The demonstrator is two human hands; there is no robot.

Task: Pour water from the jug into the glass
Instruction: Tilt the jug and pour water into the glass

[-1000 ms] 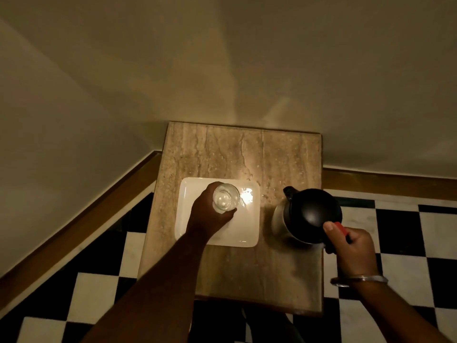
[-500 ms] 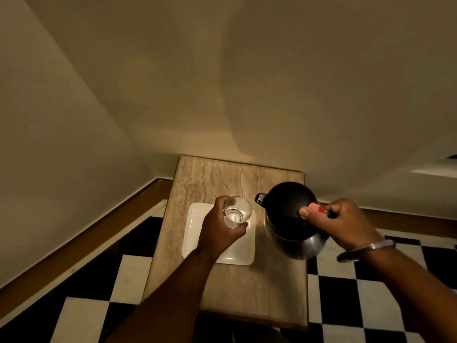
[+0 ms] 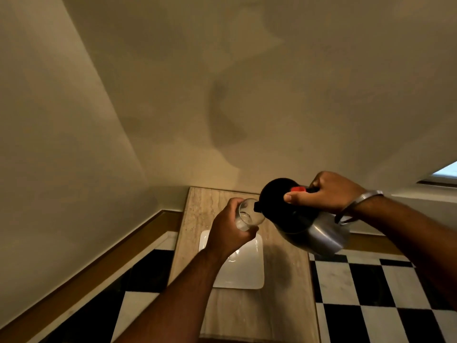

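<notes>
Head-camera view showed the left hand [image 3: 228, 230] wrapped around a small clear drinking glass [image 3: 248, 215], lifted above the white square plate [image 3: 243, 271] on the beige marble-topped table [image 3: 284, 273]. The right hand [image 3: 326, 193] was closed on the handle of a steel jug with a black domed lid [image 3: 304, 219], thumb by its red lid button [image 3: 298, 189]. Tilted leftward, the jug had its black spout [image 3: 257, 206] at the glass's rim, its long axis running from right hand down toward the glass. Any stream was too dim to see.
</notes>
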